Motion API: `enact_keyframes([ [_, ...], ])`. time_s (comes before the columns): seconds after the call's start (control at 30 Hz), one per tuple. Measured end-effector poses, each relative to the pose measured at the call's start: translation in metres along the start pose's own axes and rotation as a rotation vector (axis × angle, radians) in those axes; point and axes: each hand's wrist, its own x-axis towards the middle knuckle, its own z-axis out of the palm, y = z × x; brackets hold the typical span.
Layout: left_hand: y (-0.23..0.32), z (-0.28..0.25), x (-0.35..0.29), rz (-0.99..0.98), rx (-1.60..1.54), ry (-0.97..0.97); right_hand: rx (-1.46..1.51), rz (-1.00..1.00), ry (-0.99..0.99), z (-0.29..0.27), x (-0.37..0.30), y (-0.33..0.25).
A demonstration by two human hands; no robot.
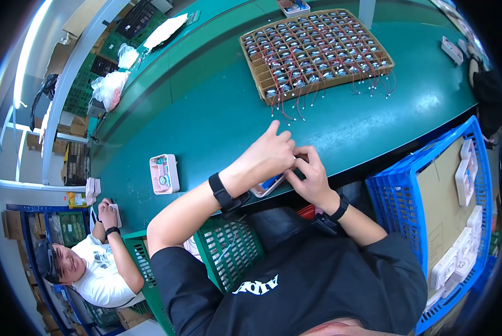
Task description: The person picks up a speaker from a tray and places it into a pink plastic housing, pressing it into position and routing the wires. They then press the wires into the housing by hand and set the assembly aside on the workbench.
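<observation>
My left hand (270,152) and my right hand (311,178) meet over the near edge of the green table, their fingers bent and close together. Both are closed in a pinch, but whatever lies between the fingertips is too small and covered to name. Just beneath them sits a pale plastic housing (260,191) with a blue part inside, mostly hidden by the hands. Left of my left forearm, another pale pink housing (155,176) lies open on the table, holding a small round speaker and a blue part.
A divided cardboard tray (266,96) of round speakers with dangling red and black wires lies at the far side. A blue crate (393,193) with cardboard and pale housings stands at right. Green crates (231,246) are by my lap. A co-worker (102,263) sits at left.
</observation>
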Motion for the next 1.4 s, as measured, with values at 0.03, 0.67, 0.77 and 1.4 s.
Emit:
enact_keyframes([
  [0.03,-0.001,-0.001,-0.001,-0.004,0.022,-0.007,0.006,0.024,-0.001,0.0,0.0,0.0],
  [0.67,-0.021,0.014,-0.019,0.017,-0.166,0.234,0.031,-0.03,0.006,-0.001,-0.003,0.003],
  [0.77,-0.02,0.015,-0.017,0.019,-0.152,0.214,0.032,-0.039,0.012,-0.001,-0.001,0.005],
  [1.4,-0.01,0.005,-0.011,0.071,-0.07,0.147,0.01,-0.064,0.056,0.0,-0.002,0.002],
])
